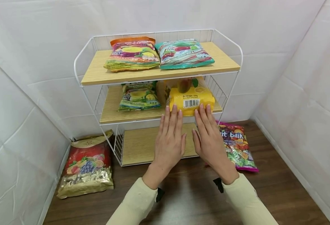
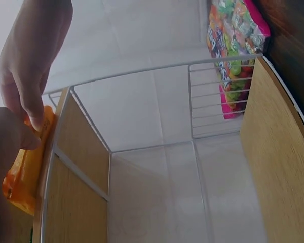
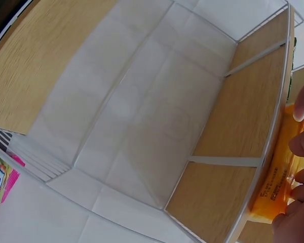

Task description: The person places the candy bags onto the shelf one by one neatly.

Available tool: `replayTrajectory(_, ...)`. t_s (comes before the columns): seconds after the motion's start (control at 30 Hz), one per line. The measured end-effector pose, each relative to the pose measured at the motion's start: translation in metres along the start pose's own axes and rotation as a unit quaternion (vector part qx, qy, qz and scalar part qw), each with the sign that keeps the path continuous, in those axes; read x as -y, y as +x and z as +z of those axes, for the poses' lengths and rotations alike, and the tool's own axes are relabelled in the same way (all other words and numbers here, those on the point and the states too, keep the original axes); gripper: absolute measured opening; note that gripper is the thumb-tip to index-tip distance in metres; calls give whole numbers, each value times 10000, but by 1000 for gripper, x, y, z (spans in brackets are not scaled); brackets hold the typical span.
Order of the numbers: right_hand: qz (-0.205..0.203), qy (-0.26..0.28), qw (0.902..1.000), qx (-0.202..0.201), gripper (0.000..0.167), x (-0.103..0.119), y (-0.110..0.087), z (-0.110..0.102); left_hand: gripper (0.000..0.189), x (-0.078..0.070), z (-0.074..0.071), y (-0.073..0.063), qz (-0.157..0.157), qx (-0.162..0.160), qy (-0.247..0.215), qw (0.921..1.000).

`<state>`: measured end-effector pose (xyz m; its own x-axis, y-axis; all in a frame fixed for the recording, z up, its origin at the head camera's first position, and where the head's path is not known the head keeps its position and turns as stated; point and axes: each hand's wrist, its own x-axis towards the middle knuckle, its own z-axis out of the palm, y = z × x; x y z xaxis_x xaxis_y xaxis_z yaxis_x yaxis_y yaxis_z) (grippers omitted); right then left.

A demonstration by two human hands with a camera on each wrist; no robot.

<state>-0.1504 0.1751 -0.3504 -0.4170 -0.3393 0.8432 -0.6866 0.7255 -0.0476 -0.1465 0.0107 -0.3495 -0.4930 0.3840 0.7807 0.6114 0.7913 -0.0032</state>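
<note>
A yellow snack bag point(image 1: 202, 96) with a barcode and a fruit picture lies on the right of the middle shelf point(image 1: 111, 107). Its lower front edge meets the fingertips of my left hand point(image 1: 169, 139) and my right hand point(image 1: 211, 142). Both hands have straight fingers, side by side, backs toward the head camera. From below, the wrist views show the same bag, orange-looking point(image 3: 273, 190), at the shelf's front edge with fingers against it. Beside it stands a green candy bag point(image 1: 139, 97), close to the left hand's fingertips.
On the top shelf point(image 1: 97, 67) sit an orange-and-purple bag point(image 1: 134, 54) and a teal bag point(image 1: 184, 54). The bottom shelf point(image 1: 139, 145) is bare wood. A red-and-gold bag point(image 1: 87, 170) lies left of the white wire rack, a purple-edged candy bag point(image 1: 239, 147) right. White sheeting surrounds the table.
</note>
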Motion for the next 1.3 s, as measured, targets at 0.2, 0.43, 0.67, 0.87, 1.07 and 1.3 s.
replayTrajectory(0.2, 23, -83, 10000, 41, 62, -3, 2, 6, 61, 1, 2, -1, -37, 82, -62, 9999)
replayTrajectory(0.43, 58, -277, 9994, 192, 62, -3, 3, 11, 65, 5, 5, -1, -108, 208, -1, 9997)
replayTrajectory(0.67, 135, -369, 9987, 320, 66, -7, 4, 15, 69, 7, 6, 1, -127, 333, 144, 9993)
replayTrajectory(0.87, 172, -429, 9977, 486, 70, -10, 6, 17, 74, 7, 6, 6, -191, 462, 274, 9984)
replayTrajectory(1.07, 226, -479, 9971, 552, 70, -11, 9, 18, 75, 7, 6, 9, -242, 535, 278, 9979)
replayTrajectory(1.3, 246, -541, 9965, 595, 70, -12, 11, 20, 74, 7, 6, 12, -269, 518, 225, 9980)
